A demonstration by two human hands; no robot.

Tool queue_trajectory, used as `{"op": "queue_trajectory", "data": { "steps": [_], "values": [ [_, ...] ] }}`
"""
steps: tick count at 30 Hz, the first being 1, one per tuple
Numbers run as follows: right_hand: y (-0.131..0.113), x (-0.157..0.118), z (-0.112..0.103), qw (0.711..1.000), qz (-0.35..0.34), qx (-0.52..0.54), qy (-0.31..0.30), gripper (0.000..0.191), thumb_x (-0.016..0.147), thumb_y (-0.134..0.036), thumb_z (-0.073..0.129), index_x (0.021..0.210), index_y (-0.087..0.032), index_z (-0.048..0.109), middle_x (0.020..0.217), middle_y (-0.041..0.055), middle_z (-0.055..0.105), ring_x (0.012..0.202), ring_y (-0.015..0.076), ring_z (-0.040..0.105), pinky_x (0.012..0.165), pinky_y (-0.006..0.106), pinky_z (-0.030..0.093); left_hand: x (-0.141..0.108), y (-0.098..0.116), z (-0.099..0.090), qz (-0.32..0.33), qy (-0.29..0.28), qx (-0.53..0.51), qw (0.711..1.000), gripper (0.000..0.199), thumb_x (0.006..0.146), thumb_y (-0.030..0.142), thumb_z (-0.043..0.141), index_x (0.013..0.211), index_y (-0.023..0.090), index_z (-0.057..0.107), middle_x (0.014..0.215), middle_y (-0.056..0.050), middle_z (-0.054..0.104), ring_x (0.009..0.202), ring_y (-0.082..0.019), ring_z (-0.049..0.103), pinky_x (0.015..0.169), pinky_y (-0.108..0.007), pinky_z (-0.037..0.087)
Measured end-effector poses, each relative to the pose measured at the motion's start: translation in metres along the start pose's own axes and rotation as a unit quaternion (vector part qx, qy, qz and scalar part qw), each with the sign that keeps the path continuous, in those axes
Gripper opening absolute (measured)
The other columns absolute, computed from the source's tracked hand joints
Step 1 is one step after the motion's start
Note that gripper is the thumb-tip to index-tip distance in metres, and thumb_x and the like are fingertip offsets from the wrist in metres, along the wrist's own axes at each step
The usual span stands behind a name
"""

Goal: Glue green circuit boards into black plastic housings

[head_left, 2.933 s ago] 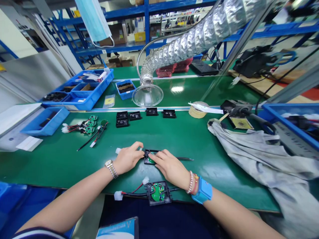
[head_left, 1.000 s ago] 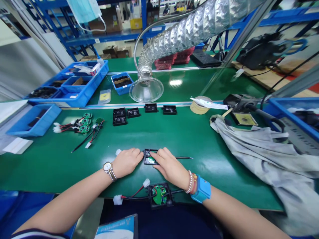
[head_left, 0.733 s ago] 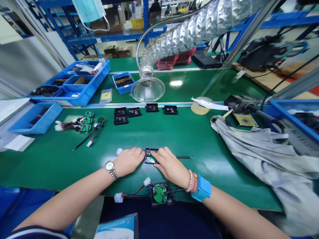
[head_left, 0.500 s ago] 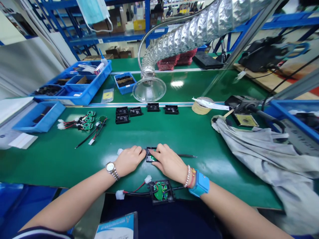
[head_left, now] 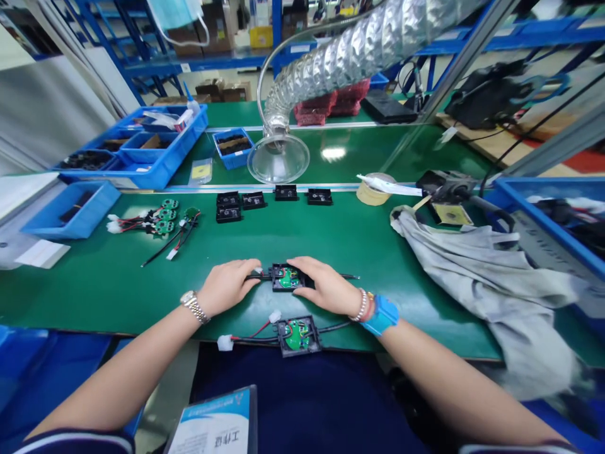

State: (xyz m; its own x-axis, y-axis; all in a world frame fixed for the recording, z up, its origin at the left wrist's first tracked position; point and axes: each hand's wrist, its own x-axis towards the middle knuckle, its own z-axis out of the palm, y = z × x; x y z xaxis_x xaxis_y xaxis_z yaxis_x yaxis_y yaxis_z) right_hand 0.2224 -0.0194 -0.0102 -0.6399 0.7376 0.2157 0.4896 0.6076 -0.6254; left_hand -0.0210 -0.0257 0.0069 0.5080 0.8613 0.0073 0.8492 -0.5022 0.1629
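In front of me lies a small black plastic case (head_left: 275, 286) with a green circuit board (head_left: 289, 277) inside. My right hand (head_left: 328, 287) grips its right end, thumb at the near edge and fingers at the far edge. Black leads (head_left: 263, 275) come out of the case's left side, and my left hand (head_left: 227, 285) holds them between thumb and fingers. A black cable (head_left: 350, 277) sticks out beyond my right hand. Closer to me, at the table's front edge, rests a second black case with a board (head_left: 299, 335), with white connectors (head_left: 225, 342) on its wires.
Several black case parts (head_left: 253, 200) lie farther back. Wired circuit boards (head_left: 163, 217) are at the left, near blue bins (head_left: 70, 211). A clear extraction hood (head_left: 278, 159) hangs ahead. At the right are a tape roll (head_left: 373, 192), a grey cloth (head_left: 439, 252) and a blue crate (head_left: 558, 189).
My right fingers have moved off the board to the case's edges, so more of the board shows. My left hand has shifted left from the case onto its leads. The view has tilted slightly.
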Motion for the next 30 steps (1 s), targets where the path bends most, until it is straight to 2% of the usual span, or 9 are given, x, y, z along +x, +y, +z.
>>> {"op": "queue_trajectory", "data": {
  "steps": [3, 7, 12, 16, 19, 21, 23, 26, 30],
  "values": [
    [-0.022, -0.016, -0.016, 0.999, -0.031, 0.024, -0.033, 0.046, 0.076, -0.019, 0.057, 0.120, -0.015, 0.042, 0.118, 0.0120, 0.049, 0.110, 0.0211, 0.045, 0.093, 0.038, 0.040, -0.020, 0.012, -0.018, 0.099, 0.007, -0.056, 0.994, 0.020, 0.086, 0.029, 0.044, 0.101, 0.021, 0.054, 0.086, -0.003, 0.062, 0.075, -0.015, 0.058, 0.065, -0.023, 0.045],
    [-0.048, -0.044, -0.019, 0.994, -0.011, 0.020, -0.108, 0.052, 0.071, -0.018, 0.061, 0.120, -0.017, 0.044, 0.115, 0.0098, 0.052, 0.106, 0.0210, 0.048, 0.090, 0.036, 0.042, -0.048, 0.030, -0.029, 0.237, -0.051, -0.077, 0.967, 0.023, 0.087, 0.019, 0.039, 0.103, 0.023, 0.055, 0.097, -0.003, 0.061, 0.074, -0.012, 0.057, 0.063, -0.020, 0.045],
    [-0.046, -0.048, -0.018, 0.988, 0.007, -0.015, -0.155, 0.064, 0.067, -0.023, 0.067, 0.125, -0.016, 0.041, 0.122, 0.0118, 0.048, 0.110, 0.0237, 0.046, 0.093, 0.038, 0.041, -0.055, 0.030, -0.026, 0.250, -0.081, -0.128, 0.956, 0.035, 0.084, 0.024, 0.047, 0.118, 0.030, 0.047, 0.122, -0.005, 0.051, 0.099, -0.019, 0.053, 0.084, -0.032, 0.045],
    [0.002, -0.009, -0.042, 0.993, -0.029, -0.066, -0.089, 0.047, 0.083, -0.033, 0.049, 0.126, -0.018, 0.039, 0.130, 0.0104, 0.041, 0.120, 0.0215, 0.037, 0.097, 0.039, 0.037, -0.049, 0.014, -0.026, 0.176, -0.056, -0.225, 0.957, 0.037, 0.086, 0.028, 0.045, 0.123, 0.026, 0.045, 0.123, -0.007, 0.051, 0.110, -0.019, 0.048, 0.094, -0.034, 0.040],
    [0.063, 0.037, -0.060, 0.979, 0.048, -0.198, 0.026, 0.043, 0.083, -0.018, 0.042, 0.126, -0.016, 0.041, 0.129, 0.0106, 0.042, 0.119, 0.0229, 0.039, 0.098, 0.042, 0.035, -0.040, -0.001, -0.017, 0.088, -0.007, -0.235, 0.968, 0.032, 0.087, 0.028, 0.042, 0.118, 0.022, 0.050, 0.117, -0.008, 0.056, 0.108, -0.019, 0.050, 0.093, -0.035, 0.041],
    [0.101, 0.064, -0.069, 0.952, 0.117, -0.279, 0.050, 0.045, 0.079, -0.011, 0.043, 0.125, -0.013, 0.043, 0.127, 0.0124, 0.044, 0.111, 0.0247, 0.046, 0.093, 0.042, 0.039, -0.034, -0.012, -0.009, 0.032, 0.031, -0.218, 0.975, 0.031, 0.087, 0.030, 0.042, 0.114, 0.021, 0.053, 0.114, -0.007, 0.057, 0.106, -0.019, 0.051, 0.092, -0.035, 0.042],
    [0.124, 0.082, -0.072, 0.945, 0.132, -0.294, 0.056, 0.039, 0.076, -0.008, 0.043, 0.115, -0.010, 0.052, 0.116, 0.0166, 0.052, 0.098, 0.0266, 0.052, 0.086, 0.043, 0.042, -0.030, -0.027, -0.002, -0.014, 0.068, -0.186, 0.980, 0.031, 0.086, 0.031, 0.042, 0.112, 0.020, 0.054, 0.113, -0.007, 0.058, 0.105, -0.018, 0.051, 0.093, -0.035, 0.042],
    [0.124, 0.086, -0.070, 0.951, 0.109, -0.285, 0.047, 0.027, 0.076, -0.008, 0.042, 0.092, -0.010, 0.063, 0.092, 0.0155, 0.061, 0.082, 0.0241, 0.055, 0.078, 0.040, 0.044, -0.029, -0.058, 0.000, -0.094, 0.122, -0.110, 0.982, 0.032, 0.084, 0.032, 0.044, 0.110, 0.018, 0.055, 0.110, -0.008, 0.059, 0.104, -0.020, 0.052, 0.094, -0.037, 0.040],
    [0.065, 0.056, -0.050, 0.973, -0.014, -0.229, -0.003, 0.025, 0.080, -0.010, 0.042, 0.090, -0.016, 0.064, 0.085, 0.0081, 0.063, 0.075, 0.0184, 0.054, 0.073, 0.033, 0.045, -0.026, -0.105, -0.015, -0.239, 0.153, -0.016, 0.959, 0.030, 0.082, 0.031, 0.047, 0.104, 0.015, 0.058, 0.105, -0.010, 0.061, 0.098, -0.022, 0.053, 0.090, -0.035, 0.041]
  ]
}}
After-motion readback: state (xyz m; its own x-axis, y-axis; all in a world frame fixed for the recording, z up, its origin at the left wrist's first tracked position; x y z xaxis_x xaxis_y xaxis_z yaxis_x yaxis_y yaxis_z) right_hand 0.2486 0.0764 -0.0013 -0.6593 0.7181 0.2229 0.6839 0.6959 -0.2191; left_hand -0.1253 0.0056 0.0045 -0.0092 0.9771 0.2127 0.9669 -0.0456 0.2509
